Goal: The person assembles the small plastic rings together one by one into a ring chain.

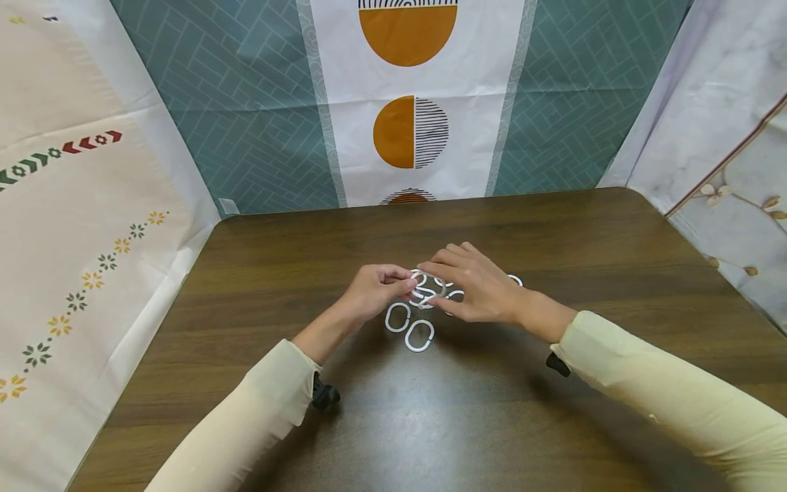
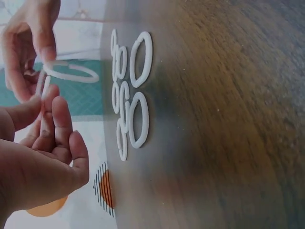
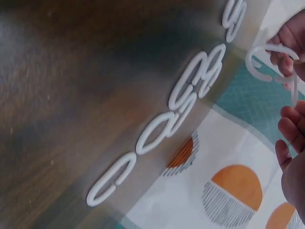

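My left hand point(image 1: 375, 290) pinches a white C-shaped plastic link between thumb and fingertips, above the middle of the table. Facing it, my right hand point(image 1: 476, 283) holds another white link with its thumb and fingers. In the left wrist view one held link point(image 2: 86, 78) lies nearly flat in the air, with a second, edge-on link point(image 2: 46, 87) against it. The right wrist view shows a curved link point(image 3: 251, 66) and an edge-on link point(image 3: 294, 88) between both hands. Whether the two are hooked together, I cannot tell.
Several loose white links lie under and around the hands, among them a front link point(image 1: 417, 350), one left of it point(image 1: 387, 320), and one beyond the right wrist point(image 1: 516, 279). The brown wooden table point(image 1: 277, 266) meets patterned cloth point(image 1: 246, 137) at its far edge.
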A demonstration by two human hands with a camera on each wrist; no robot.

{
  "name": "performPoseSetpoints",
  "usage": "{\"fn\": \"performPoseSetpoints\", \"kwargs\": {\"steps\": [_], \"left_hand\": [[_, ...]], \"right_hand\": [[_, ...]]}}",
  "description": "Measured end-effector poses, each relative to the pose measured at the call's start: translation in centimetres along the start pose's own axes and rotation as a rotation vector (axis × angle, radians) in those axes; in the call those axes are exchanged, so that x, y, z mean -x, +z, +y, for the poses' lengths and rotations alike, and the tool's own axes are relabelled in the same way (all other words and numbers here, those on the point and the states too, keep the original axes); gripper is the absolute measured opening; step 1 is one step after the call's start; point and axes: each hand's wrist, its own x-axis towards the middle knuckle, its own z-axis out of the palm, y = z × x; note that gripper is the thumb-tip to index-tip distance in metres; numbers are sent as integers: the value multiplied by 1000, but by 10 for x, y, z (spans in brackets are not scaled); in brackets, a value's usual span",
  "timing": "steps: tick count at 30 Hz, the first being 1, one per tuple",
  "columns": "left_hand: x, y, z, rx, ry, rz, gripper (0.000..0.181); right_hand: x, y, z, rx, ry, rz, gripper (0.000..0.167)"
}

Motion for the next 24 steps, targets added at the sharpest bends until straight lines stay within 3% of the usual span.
{"fn": "performPoseSetpoints", "kwargs": {"steps": [5, 13, 19, 24], "left_hand": [[0, -2, -1, 54, -24, 46, 18], [0, -7, -2, 248, -13, 44, 17], [1, -9, -2, 361, 7, 13, 11], [2, -10, -1, 384, 12, 11, 11]], "right_hand": [[3, -16, 9, 9, 58, 45, 56], [19, -30, 37, 43, 143, 79, 42], [32, -31, 50, 48, 235, -14, 37], [41, -32, 59, 50, 329, -144, 38]]}}
